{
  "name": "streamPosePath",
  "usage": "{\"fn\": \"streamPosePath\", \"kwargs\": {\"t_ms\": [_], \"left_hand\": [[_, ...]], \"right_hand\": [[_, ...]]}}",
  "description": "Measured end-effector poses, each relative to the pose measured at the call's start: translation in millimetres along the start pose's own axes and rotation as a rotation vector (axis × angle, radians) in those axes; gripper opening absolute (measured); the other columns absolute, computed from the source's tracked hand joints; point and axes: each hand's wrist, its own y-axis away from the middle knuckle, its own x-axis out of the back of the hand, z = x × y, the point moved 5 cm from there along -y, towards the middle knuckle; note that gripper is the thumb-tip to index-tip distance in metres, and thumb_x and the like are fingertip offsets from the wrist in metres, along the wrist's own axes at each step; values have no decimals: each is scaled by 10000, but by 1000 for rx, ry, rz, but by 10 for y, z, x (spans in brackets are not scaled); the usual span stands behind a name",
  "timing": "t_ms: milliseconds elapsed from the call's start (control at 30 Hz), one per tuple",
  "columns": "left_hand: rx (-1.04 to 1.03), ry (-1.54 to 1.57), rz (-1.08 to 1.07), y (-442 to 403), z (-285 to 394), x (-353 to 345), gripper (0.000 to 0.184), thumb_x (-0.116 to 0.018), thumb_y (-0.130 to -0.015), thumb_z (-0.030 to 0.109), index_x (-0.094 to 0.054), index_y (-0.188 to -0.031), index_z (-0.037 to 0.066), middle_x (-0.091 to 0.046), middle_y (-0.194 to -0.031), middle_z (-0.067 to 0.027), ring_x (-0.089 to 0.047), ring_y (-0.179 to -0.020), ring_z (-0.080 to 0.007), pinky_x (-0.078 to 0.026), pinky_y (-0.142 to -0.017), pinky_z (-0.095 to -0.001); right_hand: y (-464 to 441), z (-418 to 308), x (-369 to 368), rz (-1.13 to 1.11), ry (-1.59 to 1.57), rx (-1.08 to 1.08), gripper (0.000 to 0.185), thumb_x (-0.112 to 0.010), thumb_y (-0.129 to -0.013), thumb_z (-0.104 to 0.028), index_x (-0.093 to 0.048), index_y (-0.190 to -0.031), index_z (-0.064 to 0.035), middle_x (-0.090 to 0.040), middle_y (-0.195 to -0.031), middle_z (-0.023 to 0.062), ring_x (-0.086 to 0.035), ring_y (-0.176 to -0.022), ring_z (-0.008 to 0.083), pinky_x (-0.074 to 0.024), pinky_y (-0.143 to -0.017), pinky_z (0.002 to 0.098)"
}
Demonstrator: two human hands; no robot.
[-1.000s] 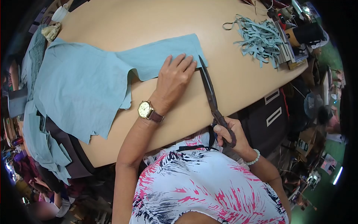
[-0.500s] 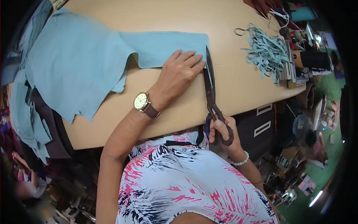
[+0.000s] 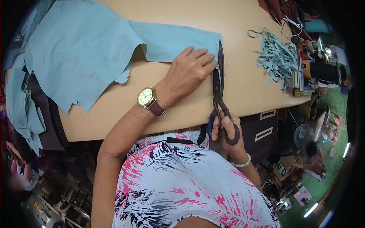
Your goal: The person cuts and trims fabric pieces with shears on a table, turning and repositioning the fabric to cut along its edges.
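Observation:
Pale blue-green cloth point(image 3: 83, 53) lies on the table, with a narrow arm of it reaching right. My left hand point(image 3: 191, 72) rests on the end of that arm, fingers stretched out and pressing it down. In my right hand point(image 3: 230, 129) is a pair of dark fabric scissors point(image 3: 217, 89), thumb and fingers through the handles. Their blades point away from me along the right-hand edge of the cloth, close to my left fingertips. One blade is partly hidden by the cloth. The scissor tip lies near the far right corner.
A heap of thin blue-green cloth strips point(image 3: 276, 57) lies to the right on the table point(image 3: 243, 83), beside a stack of flat items point(image 3: 294, 81). More blue-green cloth point(image 3: 23, 102) hangs over the left edge. Dark red material point(image 3: 279, 9) lies at the far right.
The scissors have advanced slightly along the cloth's right edge, their tip now nearer the far corner. My view has shifted and tilted a little. My left hand still holds the cloth down.

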Motion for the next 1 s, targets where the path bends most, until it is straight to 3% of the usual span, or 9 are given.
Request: {"fn": "streamPosePath", "kwargs": {"t_ms": [167, 367, 1000], "left_hand": [[-22, 19, 53, 14, 9, -3, 195, -546, -719, 90, -623, -894, 49, -599, -982, -62, -547, -986, -217, -436, -837, -398], [-8, 4, 5, 6, 2, 2, 205, -596, -731, 111, -634, -931, 82, -614, -1024, -55, -564, -996, -220, -442, -859, -402], [-10, 16, -14, 25, 3, -27, 210, -574, -741, 101, -630, -941, 74, -614, -1032, -62, -565, -1005, -226, -438, -866, -404]], "right_hand": [[-5, 12, 2, 2, 0, -2, 405, -579, -811, -390, -483, -719, -7, -491, -563, 39, -515, -471, 97, -407, -447, 203], [-5, 22, 8, 6, -12, -2, 382, -586, -809, -366, -489, -724, -6, -489, -562, 36, -503, -461, 94, -400, -440, 203], [48, 73, 18, 25, 17, -42, 283, -599, -823, -271, -538, -749, -5, -492, -525, 14, -468, -427, 65, -364, -416, 191]]}}
